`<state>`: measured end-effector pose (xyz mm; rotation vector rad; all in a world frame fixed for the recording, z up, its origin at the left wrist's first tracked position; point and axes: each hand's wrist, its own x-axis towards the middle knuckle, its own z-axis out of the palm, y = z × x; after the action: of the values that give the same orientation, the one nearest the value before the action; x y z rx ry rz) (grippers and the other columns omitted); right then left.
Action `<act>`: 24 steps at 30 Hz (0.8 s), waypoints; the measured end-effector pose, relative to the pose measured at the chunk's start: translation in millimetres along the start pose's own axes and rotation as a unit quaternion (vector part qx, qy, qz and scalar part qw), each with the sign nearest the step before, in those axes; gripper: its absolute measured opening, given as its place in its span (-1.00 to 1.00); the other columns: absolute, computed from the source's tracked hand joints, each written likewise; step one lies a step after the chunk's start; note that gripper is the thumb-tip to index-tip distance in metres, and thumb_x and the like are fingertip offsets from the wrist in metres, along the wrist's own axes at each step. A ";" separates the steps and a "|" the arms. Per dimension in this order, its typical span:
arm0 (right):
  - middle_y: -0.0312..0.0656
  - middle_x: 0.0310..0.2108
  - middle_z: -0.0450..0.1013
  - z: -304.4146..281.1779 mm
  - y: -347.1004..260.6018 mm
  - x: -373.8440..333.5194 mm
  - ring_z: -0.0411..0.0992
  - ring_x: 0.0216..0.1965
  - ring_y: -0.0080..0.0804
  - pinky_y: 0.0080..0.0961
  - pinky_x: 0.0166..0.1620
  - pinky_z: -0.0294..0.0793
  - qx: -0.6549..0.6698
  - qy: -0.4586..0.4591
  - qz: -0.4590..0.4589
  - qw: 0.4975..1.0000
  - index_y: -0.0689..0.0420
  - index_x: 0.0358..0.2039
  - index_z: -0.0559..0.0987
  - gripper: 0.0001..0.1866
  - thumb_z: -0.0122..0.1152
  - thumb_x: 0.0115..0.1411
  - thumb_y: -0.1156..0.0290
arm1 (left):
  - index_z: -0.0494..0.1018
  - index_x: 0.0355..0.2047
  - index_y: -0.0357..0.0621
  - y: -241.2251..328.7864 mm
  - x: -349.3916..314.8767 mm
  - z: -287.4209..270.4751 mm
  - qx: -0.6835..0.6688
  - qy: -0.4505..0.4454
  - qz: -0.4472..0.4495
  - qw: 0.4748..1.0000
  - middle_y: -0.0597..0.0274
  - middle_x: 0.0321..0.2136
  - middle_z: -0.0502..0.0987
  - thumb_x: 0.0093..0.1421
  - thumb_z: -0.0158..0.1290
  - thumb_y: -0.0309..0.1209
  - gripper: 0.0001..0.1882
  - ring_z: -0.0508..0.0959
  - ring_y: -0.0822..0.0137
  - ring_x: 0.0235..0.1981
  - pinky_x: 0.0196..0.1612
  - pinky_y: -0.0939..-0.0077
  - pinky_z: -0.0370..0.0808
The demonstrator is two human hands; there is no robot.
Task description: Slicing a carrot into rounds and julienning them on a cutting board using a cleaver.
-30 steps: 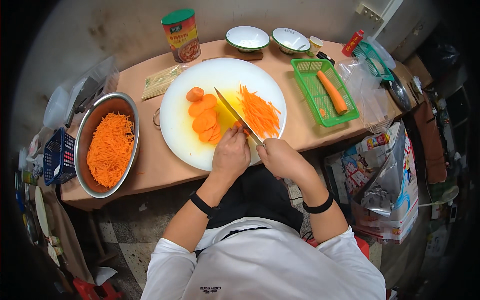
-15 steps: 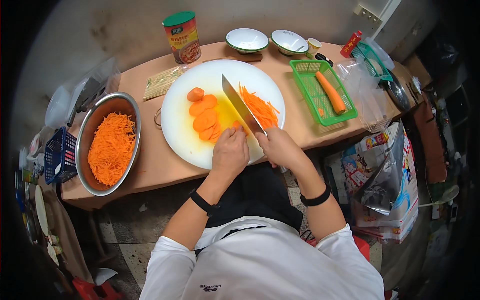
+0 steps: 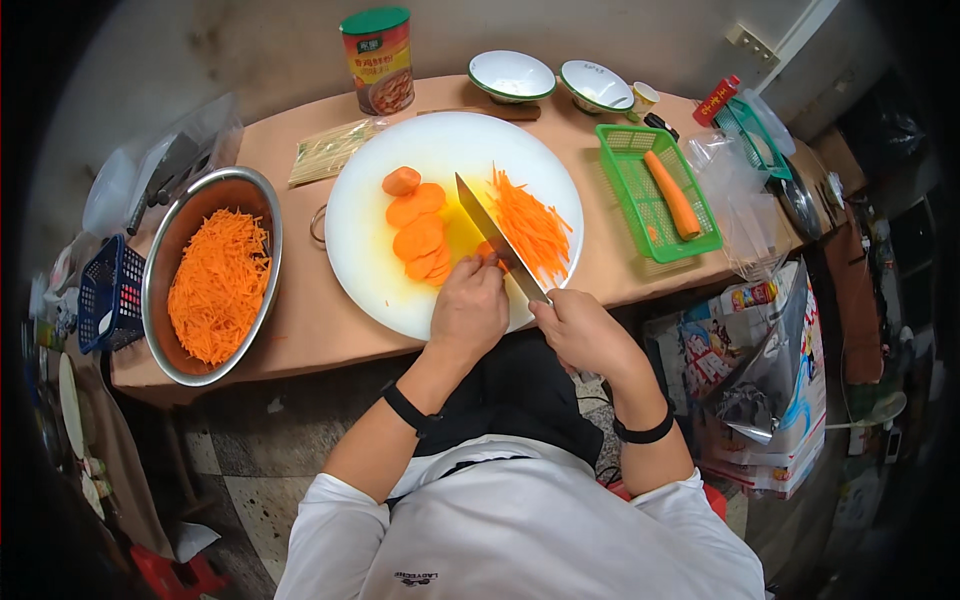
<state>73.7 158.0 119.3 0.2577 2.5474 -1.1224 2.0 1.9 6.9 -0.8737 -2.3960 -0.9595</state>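
Note:
My right hand (image 3: 583,332) is closed around the handle of a kitchen knife (image 3: 492,230), whose long blade slants away to the left over the round white cutting board (image 3: 360,250). Close against the blade's left side, my left hand (image 3: 470,306) has curled fingertips pressed on a small stack of carrot slices (image 3: 486,249), mostly hidden by fingers and knife. Overlapping carrot rounds (image 3: 418,238) lie on the board's left half, with a carrot end piece (image 3: 401,181) at their far end. Cut carrot strips (image 3: 530,228) are heaped right of the blade.
A steel bowl (image 3: 277,290) of shredded carrot stands at left, beside a blue basket (image 3: 112,290). At right, a green basket (image 3: 625,190) holds a whole carrot (image 3: 673,195). Behind the board are skewers (image 3: 333,150), a seasoning tub (image 3: 380,65) and two white bowls (image 3: 511,74).
My right hand has drawn the knife back toward me and slightly right. My left hand stays on the carrot slices. The whole view has shifted a little.

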 end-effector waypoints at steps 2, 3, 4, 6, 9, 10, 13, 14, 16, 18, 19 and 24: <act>0.14 -0.72 0.44 -1.2 -2.8 -1.1 0.50 -0.74 -0.09 -0.18 -0.59 0.51 0.008 -0.009 0.007 1.000 0.50 -0.44 0.52 -0.49 0.00 0.52 0.27 | 0.56 -0.27 -0.42 -1.4 0.1 0.0 -0.003 0.006 0.003 1.000 -0.25 -0.17 0.69 0.17 0.11 -0.56 -0.84 0.63 -0.13 -0.05 0.13 0.17 0.57; 0.13 -0.72 0.44 -2.3 -3.8 -1.2 0.50 -0.74 -0.10 -0.18 -0.59 0.51 0.006 -0.014 0.013 1.000 0.50 -0.45 0.52 -0.49 0.00 0.52 0.28 | 0.56 -0.27 -0.42 -1.5 0.7 0.3 -0.002 0.013 0.010 1.000 -0.25 -0.17 0.69 0.16 0.11 -0.56 -0.84 0.63 -0.12 -0.05 0.13 0.17 0.57; 0.12 -0.72 0.45 -2.8 -3.7 -0.3 0.50 -0.74 -0.12 -0.18 -0.59 0.51 0.004 -0.019 0.020 1.000 0.50 -0.46 0.52 -0.49 -0.01 0.52 0.28 | 0.56 -0.27 -0.42 -1.6 1.2 0.7 -0.001 0.019 0.016 1.000 -0.25 -0.18 0.69 0.16 0.11 -0.56 -0.84 0.63 -0.12 -0.05 0.14 0.17 0.57; 0.02 -0.74 0.42 -1.4 3.7 7.4 0.48 -0.76 -0.17 -0.23 -0.61 0.48 0.018 -0.029 0.016 0.999 0.44 -0.48 0.49 -0.51 -0.02 0.51 0.29 | 0.56 -0.27 -0.42 0.2 1.0 -1.0 -0.004 0.008 0.004 1.000 -0.25 -0.18 0.69 0.17 0.11 -0.56 -0.84 0.63 -0.13 -0.04 0.14 0.16 0.57; -0.07 -0.76 0.40 0.3 0.1 26.7 0.46 -0.78 -0.22 -0.27 -0.64 0.46 0.028 -0.032 0.014 0.999 0.40 -0.48 0.47 -0.54 -0.03 0.50 0.31 | 0.56 -0.19 -0.43 -7.0 1.0 3.2 -0.002 0.005 0.011 1.000 -0.26 -0.17 0.67 0.16 0.13 -0.57 -0.78 0.64 -0.15 -0.06 0.07 0.12 0.60; -0.06 -0.75 0.41 1.5 -4.7 34.8 0.46 -0.78 -0.21 -0.26 -0.63 0.47 0.022 -0.023 0.017 0.999 0.42 -0.47 0.47 -0.54 -0.03 0.50 0.31 | 0.57 -0.10 -0.45 -8.5 3.2 4.0 0.002 0.015 0.032 0.999 -0.27 -0.17 0.65 0.15 0.16 -0.59 -0.71 0.64 -0.17 -0.10 0.00 0.10 0.63; -0.05 -0.73 0.41 6.6 -17.0 55.7 0.45 -0.78 -0.23 -0.26 -0.63 0.47 -0.007 -0.012 -0.001 1.000 0.44 -0.44 0.48 -0.55 -0.01 0.50 0.30 | 0.57 -0.09 -0.43 -8.0 2.9 3.9 -0.004 0.009 0.015 1.000 -0.27 -0.17 0.66 0.15 0.17 -0.59 -0.71 0.64 -0.18 -0.11 0.01 0.09 0.62; -0.05 -0.73 0.41 6.0 -11.8 60.5 0.45 -0.78 -0.23 -0.26 -0.63 0.47 -0.006 -0.009 -0.003 1.000 0.44 -0.44 0.48 -0.55 -0.01 0.50 0.30 | 0.58 -0.10 -0.43 -7.4 3.0 4.0 -0.006 0.002 0.004 1.000 -0.27 -0.17 0.66 0.16 0.17 -0.58 -0.71 0.65 -0.17 -0.09 0.03 0.10 0.62; 0.12 -0.72 0.46 6.7 0.8 72.7 0.51 -0.73 -0.10 -0.18 -0.55 0.54 0.032 0.044 -0.032 0.998 0.49 -0.48 0.51 -0.47 -0.02 0.49 0.25 | 0.58 -0.10 -0.42 -7.8 0.9 4.0 0.007 0.010 0.019 1.000 -0.26 -0.19 0.66 0.16 0.18 -0.58 -0.72 0.65 -0.16 -0.08 0.06 0.12 0.61; 0.12 -0.72 0.46 0.1 12.8 69.0 0.52 -0.72 -0.10 -0.17 -0.54 0.54 0.047 0.048 -0.028 0.997 0.48 -0.47 0.51 -0.47 -0.02 0.49 0.25 | 0.59 -0.10 -0.41 -8.9 2.1 6.6 0.021 0.021 0.031 0.999 -0.24 -0.20 0.67 0.16 0.18 -0.58 -0.72 0.66 -0.14 -0.06 0.09 0.13 0.61; 0.11 -0.72 0.46 -1.7 16.2 63.3 0.52 -0.72 -0.11 -0.16 -0.54 0.54 0.063 0.046 -0.018 0.997 0.48 -0.46 0.52 -0.48 -0.01 0.50 0.25 | 0.59 -0.10 -0.41 -8.8 1.5 8.7 0.031 0.021 0.035 0.999 -0.23 -0.21 0.67 0.17 0.18 -0.58 -0.73 0.67 -0.12 -0.05 0.11 0.14 0.60; -0.02 -0.73 0.42 -2.2 5.9 27.8 0.47 -0.74 -0.22 -0.24 -0.58 0.48 0.042 0.055 -0.027 0.997 0.42 -0.45 0.49 -0.53 0.01 0.50 0.26 | 0.59 -0.15 -0.41 -11.6 1.5 16.0 0.052 0.027 0.028 0.998 -0.18 -0.23 0.69 0.20 0.19 -0.58 -0.78 0.68 -0.08 -0.04 0.12 0.15 0.61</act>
<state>49.2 164.3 106.0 0.2809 2.6204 -1.2701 -9.2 7.4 -8.5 -0.8608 -2.3415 -0.8201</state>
